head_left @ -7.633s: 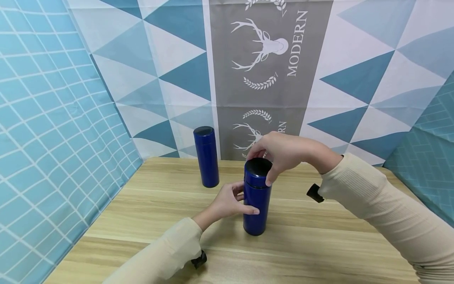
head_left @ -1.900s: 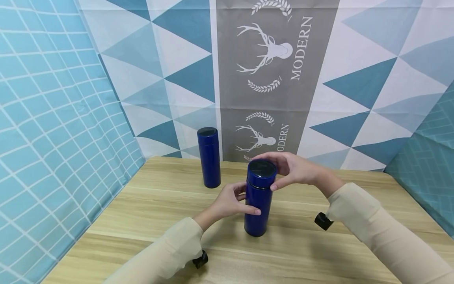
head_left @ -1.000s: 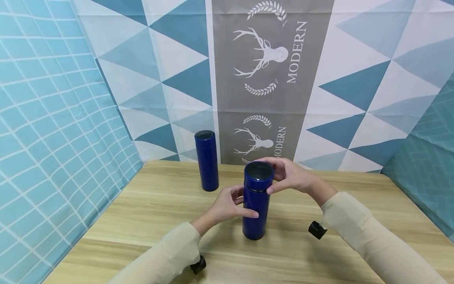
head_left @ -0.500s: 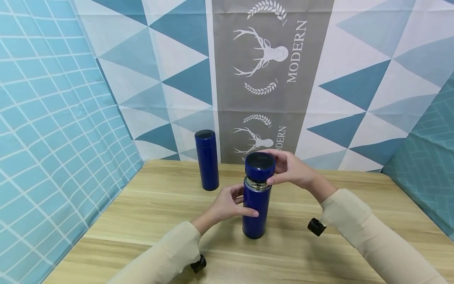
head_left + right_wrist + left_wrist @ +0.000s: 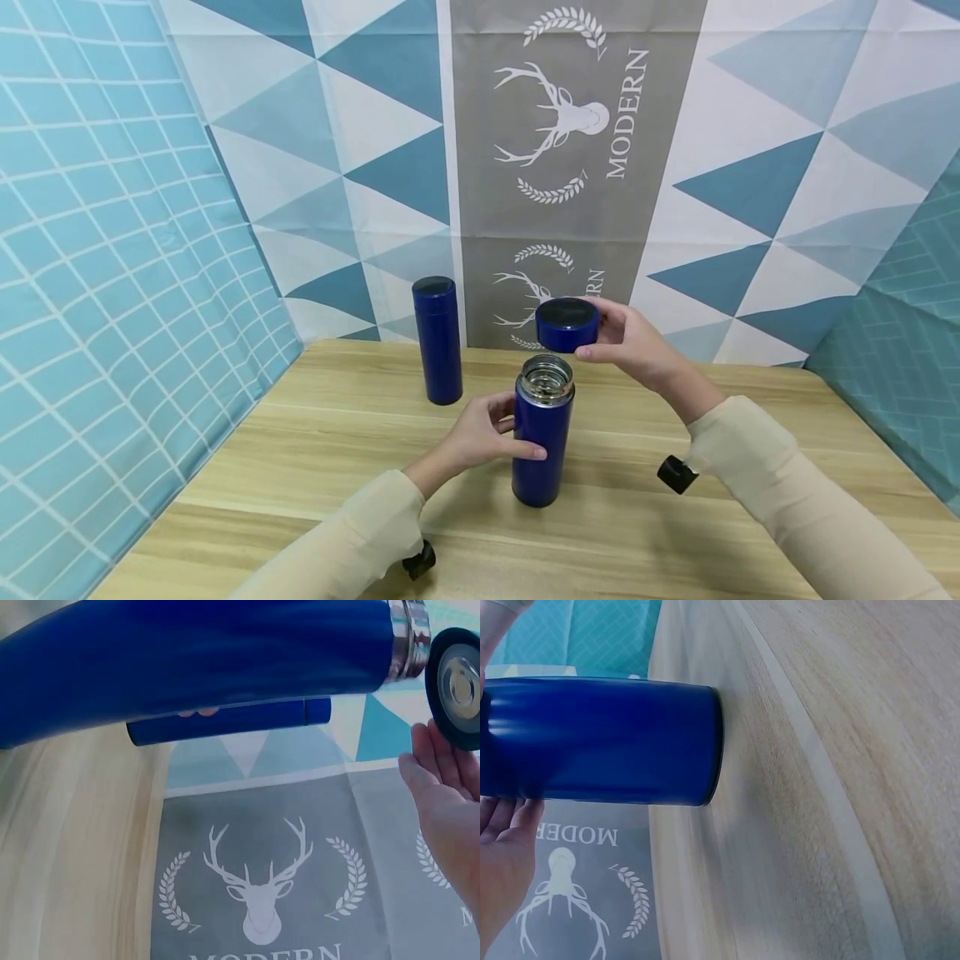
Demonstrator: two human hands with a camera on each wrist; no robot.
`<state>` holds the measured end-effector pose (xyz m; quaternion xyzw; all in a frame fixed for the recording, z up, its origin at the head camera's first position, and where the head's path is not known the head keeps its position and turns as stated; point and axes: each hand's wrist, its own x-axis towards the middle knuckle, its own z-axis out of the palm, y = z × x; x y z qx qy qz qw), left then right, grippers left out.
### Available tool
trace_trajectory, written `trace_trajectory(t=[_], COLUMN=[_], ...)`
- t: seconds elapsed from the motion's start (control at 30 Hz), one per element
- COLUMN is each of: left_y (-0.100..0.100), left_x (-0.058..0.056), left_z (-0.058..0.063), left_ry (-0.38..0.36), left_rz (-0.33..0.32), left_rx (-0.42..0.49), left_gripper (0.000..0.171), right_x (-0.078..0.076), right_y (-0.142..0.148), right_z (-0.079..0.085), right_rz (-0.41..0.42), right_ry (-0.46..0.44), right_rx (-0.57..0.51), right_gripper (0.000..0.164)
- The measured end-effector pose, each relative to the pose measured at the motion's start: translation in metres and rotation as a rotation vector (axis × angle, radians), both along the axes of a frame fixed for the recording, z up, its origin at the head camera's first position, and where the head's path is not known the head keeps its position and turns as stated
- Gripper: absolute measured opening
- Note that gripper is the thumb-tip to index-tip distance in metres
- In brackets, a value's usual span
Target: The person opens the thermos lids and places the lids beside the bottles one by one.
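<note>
A blue thermos bottle (image 5: pixel 542 450) stands upright on the wooden table, its steel mouth (image 5: pixel 547 380) uncovered. My left hand (image 5: pixel 480 433) grips its body from the left, thumb across the front. Above and slightly right of the mouth, my right hand (image 5: pixel 630 342) holds the blue lid (image 5: pixel 567 327) with its black top, apart from the bottle. In the right wrist view the round underside of the lid (image 5: pixel 457 688) faces the threaded steel neck (image 5: pixel 409 637). The left wrist view shows the bottle's lower body (image 5: pixel 607 742) and black-edged base.
A second blue thermos (image 5: pixel 438 342), lid on, stands farther back to the left. Behind the wooden table (image 5: pixel 337 467) hangs a patterned cloth (image 5: pixel 558 200) with deer heads and triangles. A blue checked cloth (image 5: pixel 97 275) borders the left side.
The right hand first turned the lid on the bottle, then lifted it off, up and to the right, exposing the steel mouth. The left hand has kept its grip.
</note>
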<state>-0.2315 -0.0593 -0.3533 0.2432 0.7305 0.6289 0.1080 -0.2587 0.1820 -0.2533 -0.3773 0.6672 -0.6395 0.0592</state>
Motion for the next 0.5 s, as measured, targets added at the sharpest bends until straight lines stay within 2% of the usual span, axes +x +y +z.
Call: trace_trajectory(t=[0.23,0.5], left_y=[0.0,0.0], left_x=[-0.001,0.0], left_z=[-0.001,0.0], left_ry=[-0.005,-0.037], left_rz=[0.007,0.003], left_rx=[-0.008,0.008], left_gripper=[0.07,0.07], right_x=[-0.004,-0.008], right_y=[0.007,0.018], right_z=[0.002,-0.008], right_rz=[-0.097,-0.071], right_ry=[-0.028,-0.05], right_rx=[-0.006,-0.053], right_gripper=[0.051,0.039])
